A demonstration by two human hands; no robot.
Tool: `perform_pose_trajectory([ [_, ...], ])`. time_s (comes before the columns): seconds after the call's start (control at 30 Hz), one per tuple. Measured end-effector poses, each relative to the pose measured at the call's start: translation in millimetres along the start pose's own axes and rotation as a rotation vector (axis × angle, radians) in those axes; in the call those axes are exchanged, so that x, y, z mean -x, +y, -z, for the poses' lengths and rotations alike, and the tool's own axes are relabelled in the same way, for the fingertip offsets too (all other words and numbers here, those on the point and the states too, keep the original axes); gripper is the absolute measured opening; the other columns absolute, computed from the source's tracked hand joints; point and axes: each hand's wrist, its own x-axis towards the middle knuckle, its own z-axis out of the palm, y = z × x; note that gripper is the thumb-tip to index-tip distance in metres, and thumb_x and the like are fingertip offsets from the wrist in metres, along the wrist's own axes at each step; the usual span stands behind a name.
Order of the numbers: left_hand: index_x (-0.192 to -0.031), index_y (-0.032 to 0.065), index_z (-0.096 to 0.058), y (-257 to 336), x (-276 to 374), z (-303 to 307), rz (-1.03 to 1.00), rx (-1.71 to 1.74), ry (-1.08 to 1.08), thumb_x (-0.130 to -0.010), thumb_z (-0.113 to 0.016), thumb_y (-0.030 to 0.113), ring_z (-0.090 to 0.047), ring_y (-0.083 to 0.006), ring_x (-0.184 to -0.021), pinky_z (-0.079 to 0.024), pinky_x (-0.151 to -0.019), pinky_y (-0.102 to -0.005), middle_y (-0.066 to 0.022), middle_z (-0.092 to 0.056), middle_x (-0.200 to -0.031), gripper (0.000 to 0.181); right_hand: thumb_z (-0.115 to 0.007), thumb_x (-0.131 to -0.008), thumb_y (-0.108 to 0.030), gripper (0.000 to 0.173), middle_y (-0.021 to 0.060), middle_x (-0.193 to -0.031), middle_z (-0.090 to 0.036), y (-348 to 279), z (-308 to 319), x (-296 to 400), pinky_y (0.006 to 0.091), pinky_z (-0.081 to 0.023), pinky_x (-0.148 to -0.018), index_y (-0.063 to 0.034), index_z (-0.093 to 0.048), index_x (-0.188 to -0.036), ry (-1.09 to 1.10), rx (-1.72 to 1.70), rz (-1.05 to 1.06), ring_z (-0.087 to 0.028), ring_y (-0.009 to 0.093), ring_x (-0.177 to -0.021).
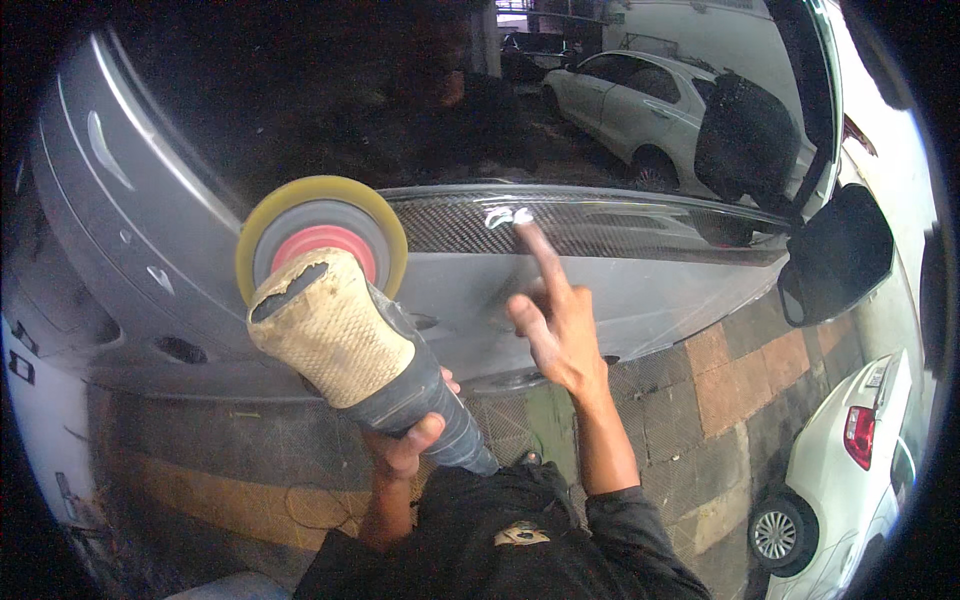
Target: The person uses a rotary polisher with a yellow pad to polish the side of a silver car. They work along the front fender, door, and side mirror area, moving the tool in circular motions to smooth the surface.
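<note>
My left hand (405, 444) is wrapped around the dark body of an electric polisher (352, 330), whose head has a worn, textured beige cover. The polisher's round yellow-rimmed pad (251, 247), with a grey and red centre, tilts up at the left, in front of the car body. My right hand (559, 322) has its index finger extended to a glossy carbon-fibre-patterned strip (637, 229) on a grey car. The fingertip meets white marks (508, 216) on that strip; whether they are compound or glare I cannot tell. Nothing is held in this hand.
A dark window (337, 112) above the strip reflects a white car. The side mirror (836, 255) juts out at the right. Behind me, at the lower right, is a white car (832, 465) on the paved floor (675, 405). A thin cable (300, 517) lies on the floor at lower left.
</note>
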Motion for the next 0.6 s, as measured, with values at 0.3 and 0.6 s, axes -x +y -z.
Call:
perform_pose_trajectory([
  [0.3, -0.121, -0.0051, -0.050, -38, 12, -10, 0.007, 0.025, -0.021, -0.076, -0.072, 0.039, -0.063, -0.0263, -0.093, -0.053, -0.076, -0.0364, -0.0175, -0.060, -0.109, 0.067, -0.052, -0.089, -0.040, 0.071, 0.0104, -0.062, -0.062, 76, 129, 21, 0.0278, -0.046, -0.044, -0.0118, -0.029, -0.150, 0.600, -0.288, -0.013, -0.059, 0.017, -0.050],
  [0.6, -0.124, -0.0064, -0.046, -28, 14, -25, -0.054, -0.031, 0.097, -0.076, -0.069, 0.033, -0.063, -0.0284, -0.083, -0.052, -0.072, -0.0376, -0.0214, -0.060, -0.103, 0.067, -0.057, -0.083, -0.026, 0.079, 0.0214, -0.074, -0.067, 108, 233, 9, 0.0506, -0.052, -0.067, -0.0282, -0.021, -0.153, 0.610, 0.993, -0.300, -0.066, 0.040, -0.068],
])
